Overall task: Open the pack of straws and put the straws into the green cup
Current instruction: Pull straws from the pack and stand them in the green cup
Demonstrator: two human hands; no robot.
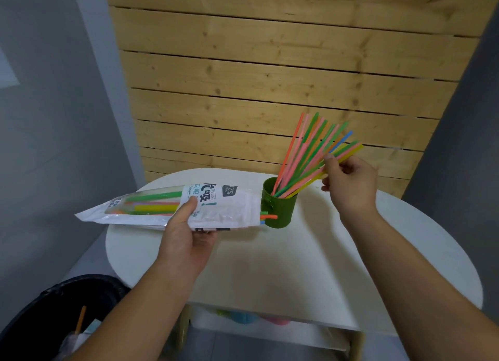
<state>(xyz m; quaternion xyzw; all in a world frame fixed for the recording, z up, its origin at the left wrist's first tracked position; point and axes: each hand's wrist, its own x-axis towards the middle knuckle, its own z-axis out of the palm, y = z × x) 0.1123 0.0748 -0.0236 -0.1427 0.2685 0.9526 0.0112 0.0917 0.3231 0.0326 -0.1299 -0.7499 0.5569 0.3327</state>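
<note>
A green cup (283,212) stands on the white round table (283,266) with several coloured straws (305,155) fanning out of it up and to the right. My right hand (351,182) pinches the upper part of those straws, near a yellow one. My left hand (189,233) grips the white straw pack (226,206), held level just above the table. The pack's open end points at the cup, and a few straw tips (268,216) stick out of it beside the cup's wall. More straws show through the pack's clear window.
A pale wooden slat wall (270,77) rises right behind the table. A black bin (54,314) with rubbish stands at the lower left. Under the tabletop a shelf (270,323) holds coloured items. Grey walls close in on both sides.
</note>
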